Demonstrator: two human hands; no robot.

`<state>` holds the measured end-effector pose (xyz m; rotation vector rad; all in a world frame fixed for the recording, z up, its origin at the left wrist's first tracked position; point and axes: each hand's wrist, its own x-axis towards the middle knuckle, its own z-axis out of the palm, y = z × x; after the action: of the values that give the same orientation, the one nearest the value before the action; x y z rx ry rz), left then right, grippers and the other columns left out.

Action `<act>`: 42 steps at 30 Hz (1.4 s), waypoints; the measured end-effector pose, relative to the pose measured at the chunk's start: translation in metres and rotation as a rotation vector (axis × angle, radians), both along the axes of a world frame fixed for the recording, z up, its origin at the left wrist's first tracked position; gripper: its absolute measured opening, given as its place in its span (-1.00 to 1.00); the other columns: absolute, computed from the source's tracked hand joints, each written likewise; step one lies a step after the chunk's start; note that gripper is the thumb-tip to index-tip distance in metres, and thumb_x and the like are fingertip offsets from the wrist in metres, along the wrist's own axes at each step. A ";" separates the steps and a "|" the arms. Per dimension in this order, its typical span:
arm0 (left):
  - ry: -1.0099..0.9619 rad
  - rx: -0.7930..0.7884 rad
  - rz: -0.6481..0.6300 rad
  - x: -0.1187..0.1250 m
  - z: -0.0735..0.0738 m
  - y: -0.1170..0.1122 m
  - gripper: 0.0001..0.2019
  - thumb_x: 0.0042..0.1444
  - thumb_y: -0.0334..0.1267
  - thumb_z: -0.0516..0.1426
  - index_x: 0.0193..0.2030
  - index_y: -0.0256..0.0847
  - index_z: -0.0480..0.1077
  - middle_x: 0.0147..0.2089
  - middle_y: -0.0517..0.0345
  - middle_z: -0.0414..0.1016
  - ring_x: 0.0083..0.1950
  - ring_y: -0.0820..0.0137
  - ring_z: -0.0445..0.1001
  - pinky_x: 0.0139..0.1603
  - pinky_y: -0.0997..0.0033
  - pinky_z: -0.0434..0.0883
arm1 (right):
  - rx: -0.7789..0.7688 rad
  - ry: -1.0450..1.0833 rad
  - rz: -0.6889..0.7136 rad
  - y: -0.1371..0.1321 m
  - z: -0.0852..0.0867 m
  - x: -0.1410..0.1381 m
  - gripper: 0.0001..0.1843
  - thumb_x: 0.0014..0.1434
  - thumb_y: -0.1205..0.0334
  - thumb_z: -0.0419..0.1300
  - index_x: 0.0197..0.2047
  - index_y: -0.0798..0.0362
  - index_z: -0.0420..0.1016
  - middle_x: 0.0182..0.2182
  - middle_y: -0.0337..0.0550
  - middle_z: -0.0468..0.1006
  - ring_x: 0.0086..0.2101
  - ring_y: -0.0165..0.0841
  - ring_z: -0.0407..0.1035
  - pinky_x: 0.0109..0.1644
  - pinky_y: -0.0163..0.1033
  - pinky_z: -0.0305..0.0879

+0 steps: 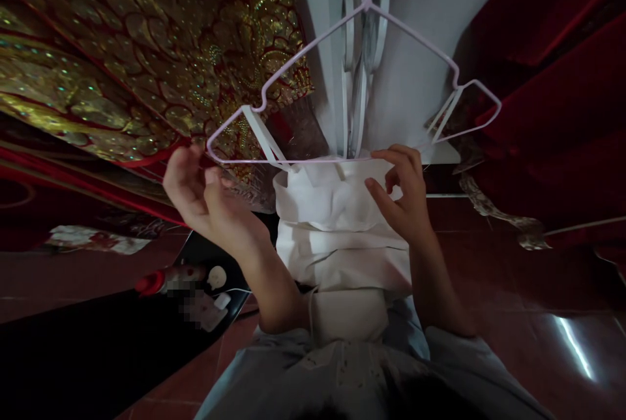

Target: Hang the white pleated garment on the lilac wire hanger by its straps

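Observation:
A pale pink wire hanger [313,45] hangs in front of me, with a white strap [264,135] looped over its left shoulder and another over the right notch. Below its bottom bar hangs a white garment [337,201] with folded layers. My left hand [205,192] is just beside the hanger's left corner, fingers curved and apart, with nothing visible in them. At the garment's upper right edge is my right hand [403,188], its thumb and fingers apart; whether the fingertips touch the fabric I cannot tell.
A gold sequined red garment [195,35] hangs at the left, and dark red cloth [552,81] at the right. Behind the hanger is a grey metal folding rack [355,74]. A black table [117,329] at lower left bears a red-capped bottle [151,282]. The floor [513,283] is reddish tile.

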<state>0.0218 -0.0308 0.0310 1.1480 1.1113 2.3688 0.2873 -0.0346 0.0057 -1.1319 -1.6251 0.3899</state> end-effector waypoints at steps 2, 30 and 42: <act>0.080 -0.050 0.006 0.004 0.002 -0.002 -0.71 0.32 -0.06 0.43 0.12 0.02 0.65 0.21 0.06 0.68 0.19 0.08 0.69 -0.24 0.32 0.62 | 0.004 0.011 0.019 0.002 -0.003 -0.005 -0.61 0.41 0.10 0.30 0.26 -0.11 0.55 0.17 -0.03 0.51 -0.39 -0.47 0.28 -0.27 -0.18 0.48; -0.232 -0.213 -0.481 0.027 0.002 0.005 -0.69 0.38 0.01 0.38 -0.06 -0.22 0.71 0.00 -0.12 0.79 -0.43 0.52 0.49 -0.67 0.63 0.08 | -0.038 -0.082 0.130 0.003 0.003 0.001 -0.47 0.41 0.15 0.30 0.41 -0.18 0.46 0.28 0.01 0.51 -0.25 -0.36 0.46 -0.20 -0.11 0.57; -0.192 -0.133 -0.519 0.046 0.001 0.011 -0.62 0.35 0.08 0.42 -0.24 -0.15 0.49 -0.23 0.10 0.69 -0.59 0.57 0.11 -0.61 0.49 0.06 | -0.019 0.234 -0.157 0.014 0.033 0.054 -0.89 0.29 0.14 0.43 -0.12 -0.08 0.71 -0.13 -0.16 0.66 -0.39 -0.46 0.34 -0.40 -0.29 0.20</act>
<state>0.0675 -0.0202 0.0321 0.9907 0.7767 1.9246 0.3412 -0.0205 0.0382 -1.1733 -1.3221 0.4194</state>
